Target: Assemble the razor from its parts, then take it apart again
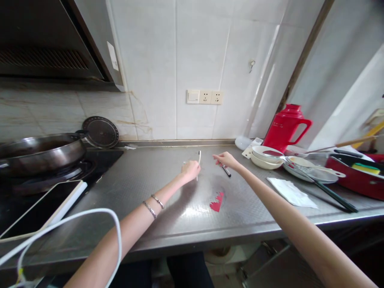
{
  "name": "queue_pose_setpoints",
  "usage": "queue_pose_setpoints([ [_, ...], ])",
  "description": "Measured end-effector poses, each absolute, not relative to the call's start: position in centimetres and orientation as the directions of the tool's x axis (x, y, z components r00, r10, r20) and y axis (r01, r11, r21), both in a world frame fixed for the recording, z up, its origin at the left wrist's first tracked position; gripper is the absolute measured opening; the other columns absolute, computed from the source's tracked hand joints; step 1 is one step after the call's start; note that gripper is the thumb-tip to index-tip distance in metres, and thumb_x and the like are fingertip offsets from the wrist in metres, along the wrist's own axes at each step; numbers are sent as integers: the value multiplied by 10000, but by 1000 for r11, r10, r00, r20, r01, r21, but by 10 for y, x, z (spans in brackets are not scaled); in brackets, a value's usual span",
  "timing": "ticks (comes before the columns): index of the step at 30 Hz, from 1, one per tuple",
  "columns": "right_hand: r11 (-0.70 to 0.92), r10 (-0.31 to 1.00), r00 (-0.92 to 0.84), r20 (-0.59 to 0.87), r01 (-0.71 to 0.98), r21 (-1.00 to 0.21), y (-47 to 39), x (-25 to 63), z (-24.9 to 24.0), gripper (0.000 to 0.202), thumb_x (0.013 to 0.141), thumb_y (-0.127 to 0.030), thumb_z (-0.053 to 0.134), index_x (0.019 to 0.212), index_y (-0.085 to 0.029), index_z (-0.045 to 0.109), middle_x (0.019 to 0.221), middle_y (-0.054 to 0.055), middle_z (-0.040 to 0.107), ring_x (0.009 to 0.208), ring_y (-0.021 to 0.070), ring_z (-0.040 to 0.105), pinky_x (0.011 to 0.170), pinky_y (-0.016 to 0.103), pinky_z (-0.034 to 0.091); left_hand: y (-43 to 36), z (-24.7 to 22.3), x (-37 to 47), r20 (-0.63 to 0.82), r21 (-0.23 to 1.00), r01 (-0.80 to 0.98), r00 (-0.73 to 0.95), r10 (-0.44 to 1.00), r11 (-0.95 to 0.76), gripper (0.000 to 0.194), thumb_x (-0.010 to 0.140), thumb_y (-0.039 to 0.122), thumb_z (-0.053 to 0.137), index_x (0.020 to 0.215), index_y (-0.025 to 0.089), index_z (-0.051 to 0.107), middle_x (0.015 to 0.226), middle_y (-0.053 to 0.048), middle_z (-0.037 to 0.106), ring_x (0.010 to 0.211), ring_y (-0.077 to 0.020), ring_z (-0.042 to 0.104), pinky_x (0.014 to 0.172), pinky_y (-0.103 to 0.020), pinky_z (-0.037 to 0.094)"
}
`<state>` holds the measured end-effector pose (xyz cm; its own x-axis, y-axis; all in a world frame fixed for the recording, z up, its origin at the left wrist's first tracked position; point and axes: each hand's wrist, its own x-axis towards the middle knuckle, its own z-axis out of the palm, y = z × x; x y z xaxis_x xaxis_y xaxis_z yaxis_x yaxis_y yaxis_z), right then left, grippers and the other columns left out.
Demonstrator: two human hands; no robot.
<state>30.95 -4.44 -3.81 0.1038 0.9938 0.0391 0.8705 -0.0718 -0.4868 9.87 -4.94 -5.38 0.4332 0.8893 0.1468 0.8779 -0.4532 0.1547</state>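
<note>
You seem to be handling the stick, left hand clamped on it, right hand near the pen, its grip unclear; next probably needs steadiness.

There are two bracelets, one red scrap, two sockets.

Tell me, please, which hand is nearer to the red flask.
Right. The right hand is over the counter, left of the red flask; the left hand, holding a slim white item, is farther left.
</note>
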Motion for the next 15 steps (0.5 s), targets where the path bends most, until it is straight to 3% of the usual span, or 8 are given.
queue_pose_setpoints([
  [3, -35, 998, 65, 27, 786, -617, -46, 289, -33, 490, 858, -530, 385, 971, -142, 661, 859, 83, 707, 583, 96, 620, 392, 138, 397, -53, -52, 117, 174, 169, 864, 448, 877, -475, 339, 884, 277, 338, 979, 141, 633, 972, -149, 665, 937, -246, 630, 747, -319, 482],
  [6, -26, 996, 77, 36, 683, -730, -47, 277, -31, 416, 799, -497, 523, 808, -114, 683, 797, 99, 709, 507, 79, 588, 338, 124, 363, -57, -51, 125, 181, 181, 861, 446, 877, -475, 340, 888, 285, 337, 985, 141, 629, 959, -153, 666, 929, -247, 633, 739, -322, 484],
  [9, -26, 993, 105, 60, 671, -741, -47, 270, -31, 332, 755, -423, 601, 685, -107, 676, 743, 98, 708, 498, 80, 581, 332, 117, 365, -59, -52, 128, 190, 188, 860, 441, 877, -474, 345, 895, 286, 326, 989, 145, 626, 956, -147, 667, 934, -239, 632, 743, -314, 482],
  [15, -51, 986, 149, 76, 702, -710, -39, 262, -36, 216, 707, -310, 625, 685, -105, 688, 673, 74, 696, 494, 89, 576, 354, 127, 386, -58, -55, 130, 208, 201, 865, 422, 883, -460, 336, 897, 282, 327, 1039, 160, 605, 956, -130, 669, 948, -226, 626, 761, -304, 470],
])
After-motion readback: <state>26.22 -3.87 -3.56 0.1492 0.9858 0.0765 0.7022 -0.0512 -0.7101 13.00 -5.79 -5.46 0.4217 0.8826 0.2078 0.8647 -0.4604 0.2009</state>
